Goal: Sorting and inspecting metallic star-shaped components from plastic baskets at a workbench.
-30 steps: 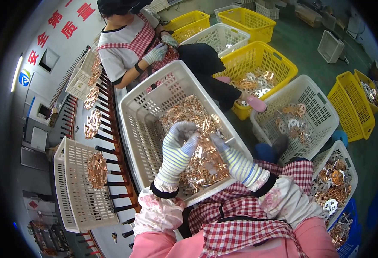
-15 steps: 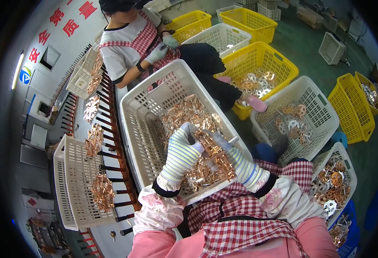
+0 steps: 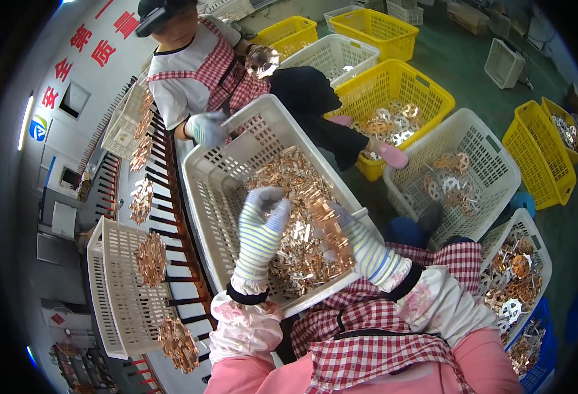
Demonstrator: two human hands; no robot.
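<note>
My right hand [image 3: 366, 248], in a striped glove, is closed round a cluster of copper-coloured metal parts [image 3: 328, 226], its far fingers partly hidden behind them. A pale rod end sticks out beside that hand. My left hand [image 3: 261, 230], gloved alike, is slightly blurred. Its thumb and fingers are apart, just left of the cluster, with nothing visible between them. Both hands are over a large white slotted basket [image 3: 213, 217]. Inside it lies a heap of small shiny copper-coloured pieces [image 3: 279, 167].
Along a dark rack [image 3: 190, 262] at left hang several copper-coloured bunches [image 3: 151, 259], beside another white basket [image 3: 115, 295]. A co-worker [image 3: 197, 72] sits across, one gloved hand near my basket's rim. Right of me stand a white basket [image 3: 492, 164] and yellow baskets [image 3: 433, 92] with metal parts.
My left hand has come away from the cluster, leftward, and its fingers have spread. The hanging bunches have shifted toward me. The co-worker's hands have parted, one reaching toward the rack.
</note>
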